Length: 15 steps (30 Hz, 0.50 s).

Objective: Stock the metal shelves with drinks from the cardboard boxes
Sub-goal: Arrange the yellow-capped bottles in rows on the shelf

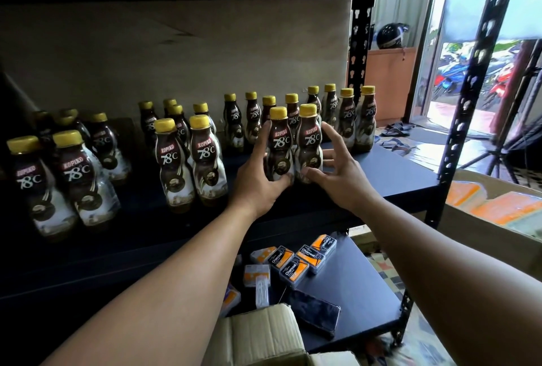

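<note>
Scene: A person loads a black metal shelf (pixel 396 172) with brown plastic coffee-drink bottles capped in yellow, seen from a head-worn camera.

Stocked so far: Three groups of these bottles stand on the shelf: a left cluster (pixel 58 172) in the dim corner, a middle cluster (pixel 187 154), and a back row (pixel 322 113) at the right end. Roughly two dozen in all, though the dark left end makes the count unsure.

Left to do: This tier looks well along, with bare shelf remaining in front at the right and between the clusters. A tan cardboard box (pixel 264 333) sits at the bottom edge of view (its contents are out of sight), so the stock left cannot be judged.

Left hand (pixel 258 178): Fingers wrapped round the lower body of the near-left bottle (pixel 280 142), forefinger running up its side.

Right hand (pixel 337 169): Fingers splayed and slack, grasping nothing.

Bottles and fingers: Both front bottles stand upright, side by side, just ahead of the back row. The near-right bottle (pixel 308 142) stands free between the two hands. The right thumb tip is at its foot and the forefinger near its shoulder, touching lightly at most.

Below: A lower shelf (pixel 352 286) carries small orange-and-black packs marked Charcoal (pixel 305 260).
</note>
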{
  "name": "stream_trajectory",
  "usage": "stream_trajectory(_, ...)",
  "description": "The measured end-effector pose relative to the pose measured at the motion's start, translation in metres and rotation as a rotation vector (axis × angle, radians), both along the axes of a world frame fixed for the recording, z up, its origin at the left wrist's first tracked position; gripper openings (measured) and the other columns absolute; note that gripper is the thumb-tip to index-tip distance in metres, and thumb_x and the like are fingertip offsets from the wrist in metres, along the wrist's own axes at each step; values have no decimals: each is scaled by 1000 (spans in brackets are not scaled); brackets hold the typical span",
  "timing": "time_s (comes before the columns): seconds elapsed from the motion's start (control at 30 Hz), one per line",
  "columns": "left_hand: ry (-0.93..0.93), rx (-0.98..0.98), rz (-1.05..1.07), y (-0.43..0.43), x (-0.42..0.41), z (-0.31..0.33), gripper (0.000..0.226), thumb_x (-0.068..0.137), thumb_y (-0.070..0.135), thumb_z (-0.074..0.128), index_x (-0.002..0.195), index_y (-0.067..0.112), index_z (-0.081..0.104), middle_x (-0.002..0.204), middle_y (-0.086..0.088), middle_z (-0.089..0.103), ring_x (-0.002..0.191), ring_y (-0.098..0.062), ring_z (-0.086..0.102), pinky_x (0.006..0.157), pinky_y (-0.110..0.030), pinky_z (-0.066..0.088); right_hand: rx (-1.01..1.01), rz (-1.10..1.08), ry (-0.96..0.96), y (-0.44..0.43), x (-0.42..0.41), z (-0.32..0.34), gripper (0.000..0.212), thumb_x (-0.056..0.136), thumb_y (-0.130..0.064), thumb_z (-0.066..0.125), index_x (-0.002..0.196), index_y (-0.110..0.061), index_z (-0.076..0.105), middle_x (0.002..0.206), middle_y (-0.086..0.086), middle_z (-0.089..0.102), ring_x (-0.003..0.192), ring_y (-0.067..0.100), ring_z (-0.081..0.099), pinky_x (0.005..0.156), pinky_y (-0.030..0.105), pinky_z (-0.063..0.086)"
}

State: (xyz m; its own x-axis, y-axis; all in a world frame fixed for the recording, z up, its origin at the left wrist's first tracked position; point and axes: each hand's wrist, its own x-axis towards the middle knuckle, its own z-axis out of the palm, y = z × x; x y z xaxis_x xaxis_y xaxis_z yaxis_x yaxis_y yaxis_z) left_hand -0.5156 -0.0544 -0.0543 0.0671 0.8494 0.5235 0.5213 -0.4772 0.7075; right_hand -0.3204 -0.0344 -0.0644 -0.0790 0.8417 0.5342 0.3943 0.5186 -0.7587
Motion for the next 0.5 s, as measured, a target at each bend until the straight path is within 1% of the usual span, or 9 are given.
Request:
stream_trajectory(0.07,-2,-2,-3,0,0,0,105,87,24,80,156,51,5,151,3,48,121,7,40,100,-20,36,18,11,-18,0,0,0,101,88,-21,81,156,-57,17,116,-10,72,101,1,70,99,42,57)
stream_trajectory(0.17,2,-6,2,0,0,1,106,87,25,80,155,53,4,150,4,49,120,7,39,100,-20,35,28,18,-26,0,1,0,100,89,-19,80,157,-57,17,120,-12,70,102,-3,69,100,38,56)
stream_trajectory(0.27,9,-3,11,0,0,1,106,86,26,80,153,56,3,150,4,50,121,6,40,100,-21,35,25,25,-23,1,1,-1,101,89,-19,80,156,-59,17,124,-8,70,107,1,69,102,38,55)
stream_trajectory(0.33,8,0,15,1,-1,0,106,86,27,80,154,56,3,150,5,50,121,6,40,101,-22,35,24,28,-21,1,1,0,101,89,-19,80,156,-59,16,125,-8,70,106,1,69,102,37,55)
stream_trajectory(0.43,12,8,22,2,-1,-1,106,86,28,81,154,56,4,150,6,50,123,4,42,101,-23,36,26,33,-22,0,1,0,100,89,-19,79,157,-58,16,121,-9,71,104,-1,69,101,38,56)
stream_trajectory(0.5,12,11,27,3,-1,-2,107,85,30,81,155,56,5,151,5,50,131,-3,46,103,-26,38,17,45,-10,0,1,0,99,90,-17,79,156,-58,17,115,-10,73,103,1,70,101,41,56)
